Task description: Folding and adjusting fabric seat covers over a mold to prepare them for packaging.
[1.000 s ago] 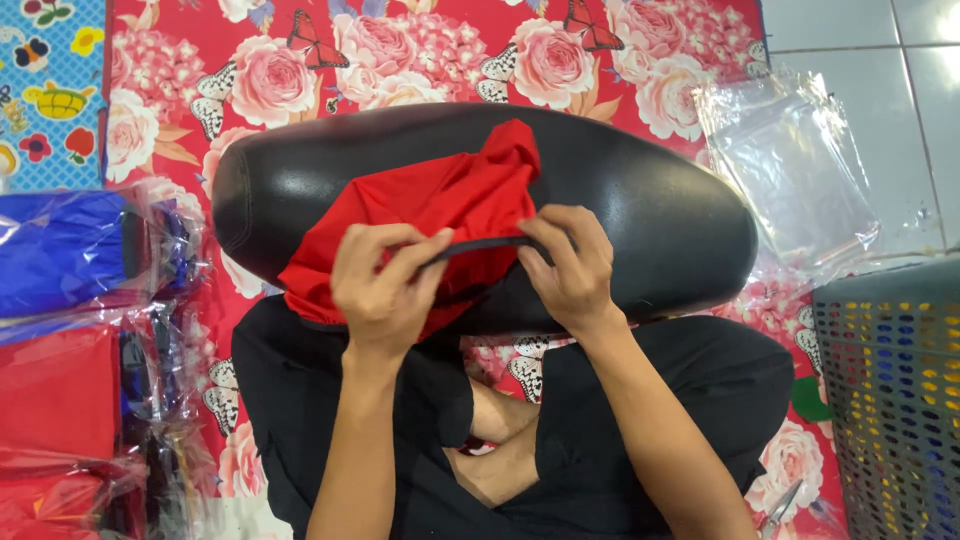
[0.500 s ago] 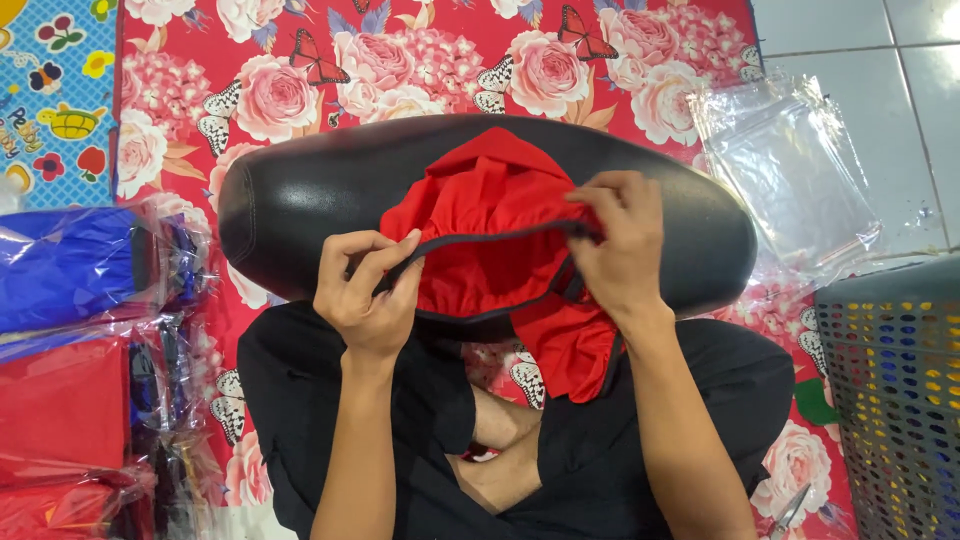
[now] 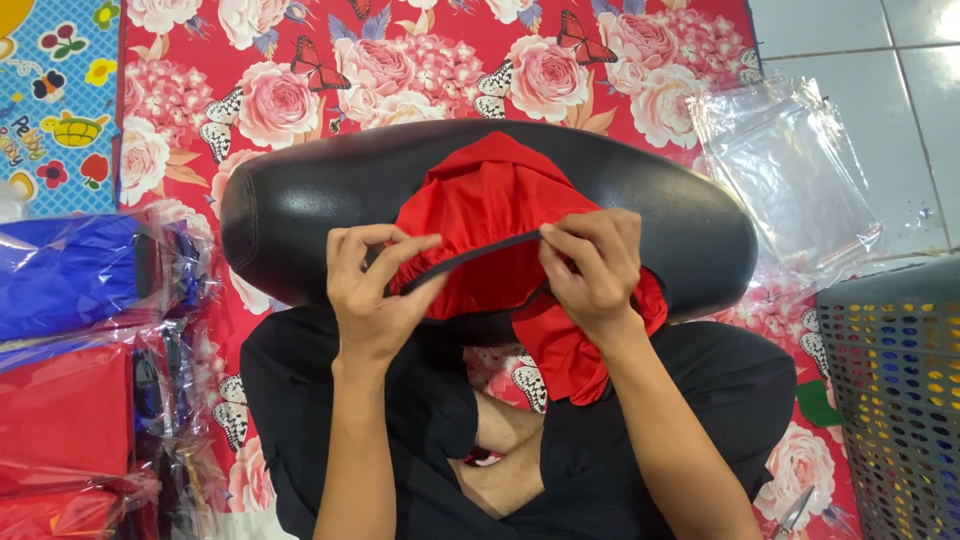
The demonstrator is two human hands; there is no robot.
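Note:
A black oval padded seat [image 3: 300, 200] lies across my lap on a red floral mat. A red fabric cover [image 3: 485, 215] with a black elastic edge is bunched on the middle of the seat. My left hand [image 3: 370, 290] pinches the black elastic edge at the left. My right hand [image 3: 595, 265] grips the same edge at the right, with red fabric hanging below it. The elastic is stretched between both hands.
Clear plastic bags [image 3: 795, 175] lie at the right on the tiles. A grey perforated basket [image 3: 895, 400] stands at the lower right. Bagged blue [image 3: 75, 275] and red [image 3: 65, 420] covers are stacked at the left. Scissors [image 3: 795, 515] lie near my right knee.
The red cover has shifted from the seat's left toward its middle. My hands moved apart along the elastic edge, and the fabric now sits more spread over the seat's centre.

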